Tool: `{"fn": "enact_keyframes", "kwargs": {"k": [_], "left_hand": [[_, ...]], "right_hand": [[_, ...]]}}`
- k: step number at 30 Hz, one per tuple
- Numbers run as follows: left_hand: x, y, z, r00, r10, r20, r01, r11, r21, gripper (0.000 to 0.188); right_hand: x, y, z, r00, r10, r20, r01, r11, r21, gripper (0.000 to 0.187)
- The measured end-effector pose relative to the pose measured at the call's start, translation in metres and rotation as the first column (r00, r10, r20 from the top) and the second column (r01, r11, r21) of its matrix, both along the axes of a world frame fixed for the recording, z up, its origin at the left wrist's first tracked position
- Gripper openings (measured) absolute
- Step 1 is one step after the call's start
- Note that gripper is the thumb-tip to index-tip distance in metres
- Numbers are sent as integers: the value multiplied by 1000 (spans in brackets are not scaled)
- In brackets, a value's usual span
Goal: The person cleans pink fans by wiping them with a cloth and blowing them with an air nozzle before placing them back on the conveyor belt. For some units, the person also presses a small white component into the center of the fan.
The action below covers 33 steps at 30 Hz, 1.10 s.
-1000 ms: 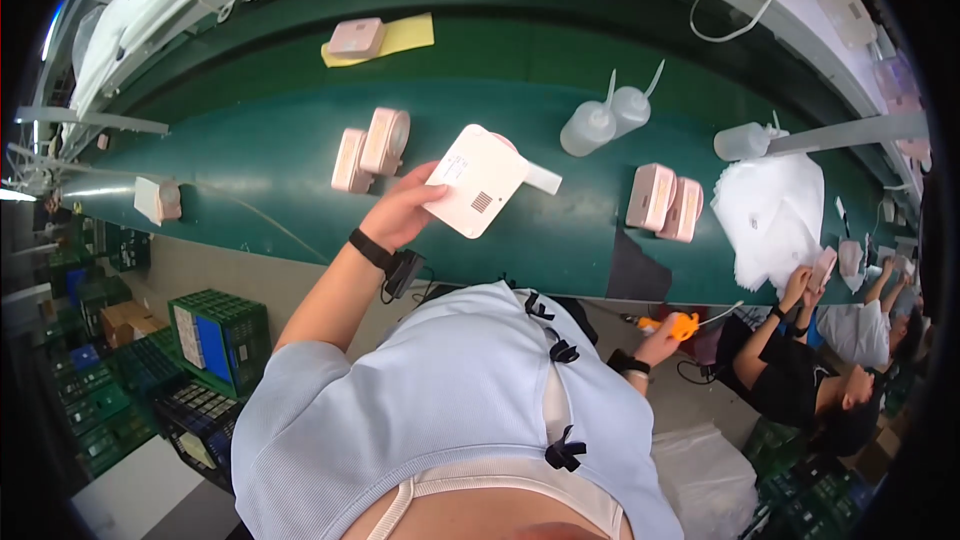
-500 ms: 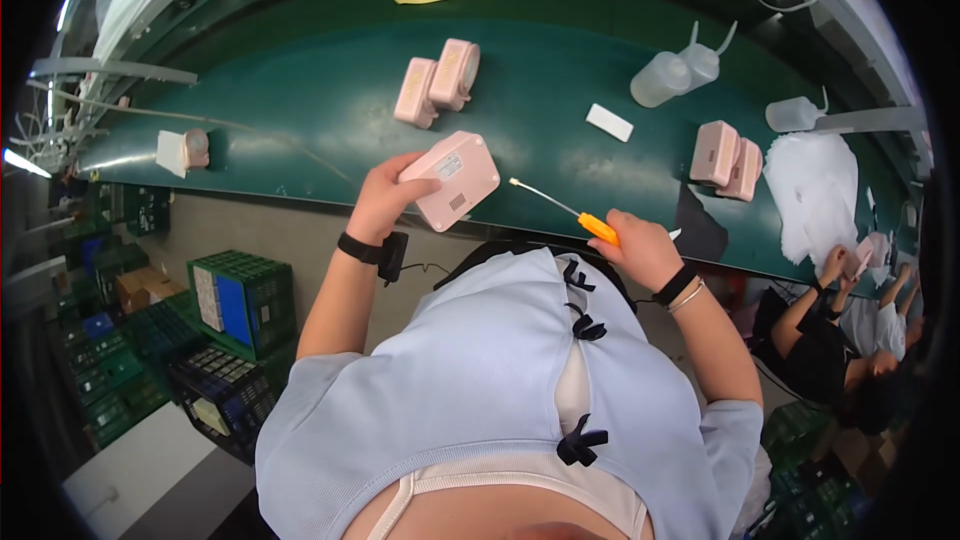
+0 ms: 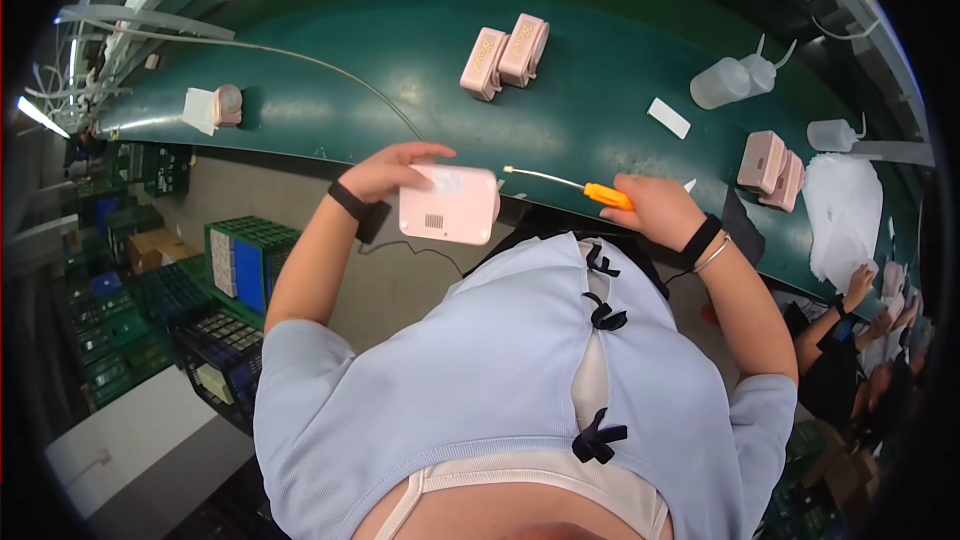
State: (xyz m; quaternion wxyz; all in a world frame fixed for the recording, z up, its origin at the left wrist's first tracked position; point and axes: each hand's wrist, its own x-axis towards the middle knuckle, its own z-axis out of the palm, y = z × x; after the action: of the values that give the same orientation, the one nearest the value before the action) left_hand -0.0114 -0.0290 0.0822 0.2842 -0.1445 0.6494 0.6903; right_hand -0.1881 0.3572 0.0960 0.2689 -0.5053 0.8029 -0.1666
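Observation:
A small pink plastic device (image 3: 462, 210) with rounded corners is held by my left hand (image 3: 385, 175) at its upper left. Its face with a pale label, a small vent grille and pale corner feet is towards me. My left thumb lies near the label while the fingers stretch past the edge. My right hand (image 3: 660, 212) is wrapped round the orange handle of a screwdriver-like tool (image 3: 607, 196). Its thin metal shaft points left, and the pale tip is just off the device's right upper corner, apart from it. A white pointed bit (image 3: 690, 185) shows behind my right hand.
On the green table (image 3: 400, 70) stand two pink devices (image 3: 505, 55), another pink pair (image 3: 768, 170), a white block (image 3: 668, 118) and clear squeeze bottles (image 3: 722, 83). A white plastic bag (image 3: 842, 215) lies right, near another person's hand (image 3: 858, 285). Green crates (image 3: 250, 260) are stacked left.
My head view has shifted, so the table things sit further right. The pink device has been turned more level, and my left fingers have straightened. The tool's shaft lies flatter, its tip nearer the device.

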Motion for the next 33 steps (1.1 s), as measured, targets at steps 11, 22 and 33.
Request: {"fn": "enact_keyframes", "kwargs": {"k": [11,22,33], "left_hand": [[80,42,-52,656,347,670,-587,-322,743,44],[46,53,-32,418,877,-235,-871,461,168,51],[-45,105,-30,723,686,-85,-619,697,362,50]], "right_hand": [[9,-16,-3,1000,2,-18,-1,999,45,39],[18,11,1,988,-96,123,105,992,-71,39],[97,219,-133,39,-930,365,961,-65,-267,31]]}}
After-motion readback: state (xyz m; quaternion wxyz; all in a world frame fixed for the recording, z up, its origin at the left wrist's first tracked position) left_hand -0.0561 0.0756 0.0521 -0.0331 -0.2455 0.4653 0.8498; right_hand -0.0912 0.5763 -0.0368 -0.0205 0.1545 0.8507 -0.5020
